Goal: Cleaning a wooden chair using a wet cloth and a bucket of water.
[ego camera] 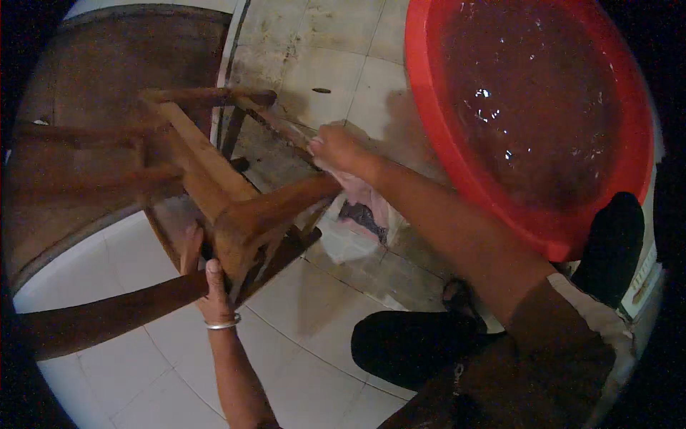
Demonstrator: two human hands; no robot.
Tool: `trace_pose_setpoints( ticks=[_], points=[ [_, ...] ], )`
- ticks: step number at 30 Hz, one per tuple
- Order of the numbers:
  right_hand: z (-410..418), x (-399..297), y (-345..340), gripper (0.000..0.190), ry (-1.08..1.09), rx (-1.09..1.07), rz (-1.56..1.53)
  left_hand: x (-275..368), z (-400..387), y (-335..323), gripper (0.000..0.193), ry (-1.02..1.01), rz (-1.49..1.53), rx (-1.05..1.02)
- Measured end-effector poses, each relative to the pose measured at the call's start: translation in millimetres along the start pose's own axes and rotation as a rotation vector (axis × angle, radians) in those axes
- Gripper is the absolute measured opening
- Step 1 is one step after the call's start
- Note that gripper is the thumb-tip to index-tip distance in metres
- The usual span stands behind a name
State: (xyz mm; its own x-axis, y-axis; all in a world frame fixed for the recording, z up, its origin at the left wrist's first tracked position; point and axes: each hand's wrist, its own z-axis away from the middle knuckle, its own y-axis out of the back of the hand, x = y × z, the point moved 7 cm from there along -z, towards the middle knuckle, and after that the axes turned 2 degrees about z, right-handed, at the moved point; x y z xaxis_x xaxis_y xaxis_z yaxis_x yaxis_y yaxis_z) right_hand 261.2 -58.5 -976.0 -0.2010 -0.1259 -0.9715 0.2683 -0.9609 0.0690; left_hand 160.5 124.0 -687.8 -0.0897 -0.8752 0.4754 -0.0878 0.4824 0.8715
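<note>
A brown wooden chair or stool frame (214,171) stands tilted before me. My left hand (211,273), with a silver-coloured bangle at its wrist, grips a lower corner of the frame, thumb on the near side and fingers partly behind the wood. My right hand (337,147) is closed around a pink cloth (370,198), pressed against a side rail of the frame. The cloth's loose end hangs below the hand, with a dark patch showing beside it. Where the wood passes under the right hand, it is hidden.
A large red tub (434,112) of brownish water stands at the upper right. Light floor tiles (343,289) look wet and stained in places. Dark brown surfaces (134,53) lie at the upper left. My dark-clothed knees (396,348) are at the lower right, with a sandalled foot (458,295) nearby.
</note>
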Motion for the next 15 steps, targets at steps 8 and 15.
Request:
trace_pose_setpoints(
  ticks=[8,15],
  points=[
    [17,47,20,0.048,-0.027,-0.225,-0.181,-7,-1,-13,0.033,0.098,0.249,0.221],
    [117,35,-5,0.041,0.019,-0.126,0.101,1,47,14,0.042,-0.108,0.099,0.12]
  ],
)
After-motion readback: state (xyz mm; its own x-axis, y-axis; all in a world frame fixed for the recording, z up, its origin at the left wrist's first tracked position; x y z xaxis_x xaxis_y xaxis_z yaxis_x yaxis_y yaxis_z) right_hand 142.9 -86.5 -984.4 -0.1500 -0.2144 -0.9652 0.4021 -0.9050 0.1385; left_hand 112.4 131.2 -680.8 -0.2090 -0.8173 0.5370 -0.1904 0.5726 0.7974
